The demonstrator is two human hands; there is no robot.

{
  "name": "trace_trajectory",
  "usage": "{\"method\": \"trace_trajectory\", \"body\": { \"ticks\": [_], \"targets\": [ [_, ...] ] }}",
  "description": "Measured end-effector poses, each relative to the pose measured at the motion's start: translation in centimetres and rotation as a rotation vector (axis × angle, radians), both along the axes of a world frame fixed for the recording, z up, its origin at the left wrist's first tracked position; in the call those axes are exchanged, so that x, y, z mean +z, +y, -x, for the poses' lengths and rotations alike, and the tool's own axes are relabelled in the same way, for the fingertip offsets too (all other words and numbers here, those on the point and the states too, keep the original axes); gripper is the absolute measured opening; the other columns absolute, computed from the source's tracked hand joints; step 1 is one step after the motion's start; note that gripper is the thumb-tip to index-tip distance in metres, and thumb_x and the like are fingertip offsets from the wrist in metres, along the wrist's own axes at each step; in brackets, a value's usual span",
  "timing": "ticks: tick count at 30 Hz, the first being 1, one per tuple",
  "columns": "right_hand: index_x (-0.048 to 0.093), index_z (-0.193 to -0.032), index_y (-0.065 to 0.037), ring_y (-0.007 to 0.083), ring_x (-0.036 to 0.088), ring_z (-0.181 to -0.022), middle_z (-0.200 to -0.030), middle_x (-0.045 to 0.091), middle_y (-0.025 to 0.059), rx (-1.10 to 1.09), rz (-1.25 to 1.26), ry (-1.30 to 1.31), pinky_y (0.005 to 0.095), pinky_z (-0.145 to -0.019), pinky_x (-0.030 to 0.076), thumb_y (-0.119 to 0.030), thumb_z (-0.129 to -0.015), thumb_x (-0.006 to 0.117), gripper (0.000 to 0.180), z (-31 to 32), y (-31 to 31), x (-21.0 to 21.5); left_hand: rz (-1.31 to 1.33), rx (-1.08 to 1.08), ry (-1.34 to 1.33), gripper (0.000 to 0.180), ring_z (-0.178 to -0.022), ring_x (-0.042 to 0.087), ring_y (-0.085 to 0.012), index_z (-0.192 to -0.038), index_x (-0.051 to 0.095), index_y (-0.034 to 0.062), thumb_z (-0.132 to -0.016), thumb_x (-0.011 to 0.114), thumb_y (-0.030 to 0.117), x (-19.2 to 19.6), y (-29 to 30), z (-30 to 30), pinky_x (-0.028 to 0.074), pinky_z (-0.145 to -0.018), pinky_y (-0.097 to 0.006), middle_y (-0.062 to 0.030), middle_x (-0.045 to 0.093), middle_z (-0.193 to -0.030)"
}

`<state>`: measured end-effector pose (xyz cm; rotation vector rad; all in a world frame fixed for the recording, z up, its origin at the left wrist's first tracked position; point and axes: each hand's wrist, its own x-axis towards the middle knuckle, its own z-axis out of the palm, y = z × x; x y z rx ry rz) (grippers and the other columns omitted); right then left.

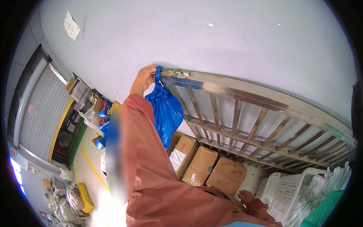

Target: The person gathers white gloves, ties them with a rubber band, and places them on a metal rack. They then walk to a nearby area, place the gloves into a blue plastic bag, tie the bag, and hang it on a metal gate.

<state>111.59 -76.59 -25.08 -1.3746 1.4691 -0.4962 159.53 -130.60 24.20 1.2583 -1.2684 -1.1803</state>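
Observation:
My left hand (145, 78) reaches up to the end of a metal rack's top rail (227, 90). Its fingers are closed round the looped handle of a blue plastic bag (165, 111). The bag hangs full and bulging beside the rack's corner, against the rail's end; what is inside cannot be seen. Whether the loop is over the rail or only in my fingers is hidden. Low on the right, my right hand (245, 196) hangs near my body with its fingers curled, and nothing shows in it.
Cardboard boxes (200, 165) stand on the floor below the slatted rack. At lower right is a white plastic basket (287, 193) beside white gloves (329, 185) and a green basket (325, 210). Crates (89, 109) line the left wall near a roller shutter (43, 113); sacks (75, 200) lie farther off.

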Motion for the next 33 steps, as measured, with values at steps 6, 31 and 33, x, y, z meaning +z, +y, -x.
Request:
{"method": "trace_trajectory", "body": {
  "ticks": [6,31,33],
  "targets": [
    [0.068,-0.125,-0.002,0.0229,0.072,-0.092,-0.107,0.074,0.0143,-0.208,-0.253,-0.036,0.0383,-0.077,0.059,-0.032,-0.092,0.069,0.045,-0.1,1.0,-0.5,0.085,0.057,0.216,0.026,-0.084,0.059,-0.0124,-0.115,0.069,0.0056,-0.094,0.060,0.019,-3.0,1.0,0.7,0.047,-0.070,-0.027,-0.0028,0.067,-0.096],
    [0.068,-0.120,-0.002,0.0261,0.072,-0.099,-0.107,0.074,0.0160,-0.129,-0.119,0.107,0.0402,-0.087,0.056,-0.031,-0.092,0.069,0.041,1.8,3.3,-4.1,0.356,0.347,-0.251,0.052,-0.119,0.064,-0.0237,-0.134,0.062,0.0005,-0.101,0.062,0.042,-10.2,10.4,-6.7,0.050,-0.100,-0.036,-0.0123,0.068,-0.128],
    [0.067,-0.116,-0.002,0.0254,0.071,-0.095,-0.104,0.074,0.0154,-0.109,-0.085,0.165,0.0401,-0.084,0.057,-0.029,-0.091,0.070,0.037,1.9,3.2,-3.4,0.317,0.438,-0.211,0.049,-0.118,0.065,-0.0219,-0.132,0.063,0.0014,-0.101,0.064,0.039,-12.0,13.9,-9.8,0.050,-0.099,-0.034,-0.0104,0.069,-0.128]
  ]
}}
